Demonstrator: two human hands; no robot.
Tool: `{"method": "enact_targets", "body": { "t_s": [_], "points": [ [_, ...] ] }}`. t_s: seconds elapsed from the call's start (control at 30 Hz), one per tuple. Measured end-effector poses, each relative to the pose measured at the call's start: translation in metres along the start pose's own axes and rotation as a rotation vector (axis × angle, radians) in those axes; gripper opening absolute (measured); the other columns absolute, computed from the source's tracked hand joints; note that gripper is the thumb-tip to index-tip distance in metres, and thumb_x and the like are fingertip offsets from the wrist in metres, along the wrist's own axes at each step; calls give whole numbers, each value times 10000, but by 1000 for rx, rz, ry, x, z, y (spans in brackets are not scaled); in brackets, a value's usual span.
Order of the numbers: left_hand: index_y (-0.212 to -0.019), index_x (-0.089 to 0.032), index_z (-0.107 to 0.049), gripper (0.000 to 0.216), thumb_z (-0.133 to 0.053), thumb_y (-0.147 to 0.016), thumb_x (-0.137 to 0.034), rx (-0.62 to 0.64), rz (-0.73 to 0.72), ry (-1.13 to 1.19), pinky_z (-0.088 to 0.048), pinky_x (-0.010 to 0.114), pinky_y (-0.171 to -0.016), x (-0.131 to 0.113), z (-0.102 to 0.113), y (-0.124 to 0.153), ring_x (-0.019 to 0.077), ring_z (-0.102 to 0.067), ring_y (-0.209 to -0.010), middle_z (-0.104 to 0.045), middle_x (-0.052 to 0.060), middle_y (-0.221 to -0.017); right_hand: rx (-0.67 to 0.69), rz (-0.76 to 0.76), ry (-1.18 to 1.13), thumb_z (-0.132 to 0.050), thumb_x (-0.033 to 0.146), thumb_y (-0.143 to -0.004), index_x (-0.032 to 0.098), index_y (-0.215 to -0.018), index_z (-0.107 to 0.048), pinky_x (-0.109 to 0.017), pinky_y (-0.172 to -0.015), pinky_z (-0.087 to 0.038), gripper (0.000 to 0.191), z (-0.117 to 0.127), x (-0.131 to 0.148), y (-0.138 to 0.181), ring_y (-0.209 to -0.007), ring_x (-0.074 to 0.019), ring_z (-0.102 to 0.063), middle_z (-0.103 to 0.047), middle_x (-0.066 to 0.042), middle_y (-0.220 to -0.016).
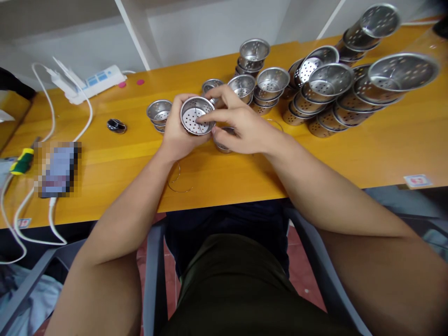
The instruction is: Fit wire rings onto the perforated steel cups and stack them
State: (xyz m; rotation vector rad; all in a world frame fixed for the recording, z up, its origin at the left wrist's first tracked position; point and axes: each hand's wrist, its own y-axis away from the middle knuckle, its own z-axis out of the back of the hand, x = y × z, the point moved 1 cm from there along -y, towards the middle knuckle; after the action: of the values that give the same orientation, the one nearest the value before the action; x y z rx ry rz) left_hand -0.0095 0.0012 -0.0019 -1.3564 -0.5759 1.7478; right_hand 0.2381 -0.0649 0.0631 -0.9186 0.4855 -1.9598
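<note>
My left hand (177,135) is wrapped round a perforated steel cup (193,120), its open top tilted toward me. With the fingers of my right hand (240,123) I touch the cup's right rim, and one finger reaches into it. A thin dark line, perhaps wire, crosses the inside of the cup. Behind my left hand stands a short stack of like cups (159,112). Another cup (224,145) sits on the table, partly hidden below my right hand.
Tall stacks of perforated cups (329,81) crowd the right side of the table (115,200). Loose thin wire (180,190) lies in front of my left hand. At left are a power strip (94,83), a black mouse-like object (116,126), a phone (59,170), white cables and a screwdriver (23,162).
</note>
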Motion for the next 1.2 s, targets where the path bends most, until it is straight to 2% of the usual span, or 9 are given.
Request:
{"method": "enact_targets", "body": {
  "t_s": [0.2,0.4,0.5,0.6,0.77,0.93,1.0,1.1,1.2],
  "points": [
    [-1555,-369,-580,1102,-1025,-780,-1013,-13,-83,48,-759,555,-1013,12,1,-3,326,-854,-1211,-824,67,-1407,-11,59,-25,-801,349,-1102,293,-1494,-857,-689,-1359,-576,400,-5,-3,1,-1574,-411,-664,-680,-154,-1670],
    [-1659,-348,-516,1271,-1012,-733,-1064,11,-12,10,-726,614,-1187,14,4,-4,413,-818,-1397,-748,122,-1549,-40,-30,-26,-876,488,-1109,311,-1490,-812,-631,-1347,-609,425,6,-1,0,-1536,-411,-672,-697,-159,-1636],
    [-1632,-392,-524,1117,-981,-835,-1028,28,-10,9,-716,635,-1202,1,4,-4,383,-794,-1399,-753,85,-1536,-32,-26,-6,-886,471,-1089,315,-1425,-848,-661,-1386,-576,372,5,1,1,-1597,-432,-640,-684,-163,-1655],
    [-1604,-440,-516,984,-956,-914,-986,46,0,16,-702,650,-1208,-11,5,-4,343,-765,-1378,-751,35,-1525,-22,-24,16,-868,412,-1077,309,-1472,-862,-691,-1389,-566,408,-1,2,2,-1658,-446,-603,-664,-176,-1676],
    [-1668,-412,-420,1066,-855,-938,-1056,128,141,-133,-626,693,-1289,-20,7,-4,369,-691,-1482,-716,49,-1614,-4,-41,39,-856,361,-1055,318,-1541,-849,-670,-1387,-567,488,-4,4,2,-1640,-428,-623,-683,-164,-1644],
    [-1591,-472,-564,890,-930,-955,-975,20,0,51,-716,656,-1180,-19,2,-4,303,-778,-1323,-778,6,-1485,13,-12,42,-839,365,-1066,311,-1588,-812,-659,-1401,-547,525,-1,5,1,-1677,-436,-590,-649,-173,-1706],
    [-1587,-454,-561,914,-905,-947,-1009,22,14,46,-718,654,-1183,-17,1,-4,305,-785,-1329,-775,15,-1487,12,-2,42,-821,375,-1086,298,-1540,-821,-650,-1399,-548,460,0,5,0,-1667,-431,-598,-640,-175,-1712],
    [-1612,-396,-503,1070,-852,-887,-1101,58,89,-61,-700,671,-1211,-14,2,-2,379,-781,-1425,-742,84,-1538,-5,-22,55,-807,385,-1101,288,-1436,-831,-644,-1404,-547,349,1,6,1,-1659,-426,-597,-644,-182,-1696],
    [-1625,-410,-492,1105,-892,-854,-1093,73,93,-95,-706,695,-1196,-11,3,-2,415,-772,-1451,-729,101,-1558,0,-52,69,-818,387,-1091,305,-1426,-814,-664,-1419,-537,345,2,7,1,-1654,-425,-591,-667,-180,-1668]
  ]
}}
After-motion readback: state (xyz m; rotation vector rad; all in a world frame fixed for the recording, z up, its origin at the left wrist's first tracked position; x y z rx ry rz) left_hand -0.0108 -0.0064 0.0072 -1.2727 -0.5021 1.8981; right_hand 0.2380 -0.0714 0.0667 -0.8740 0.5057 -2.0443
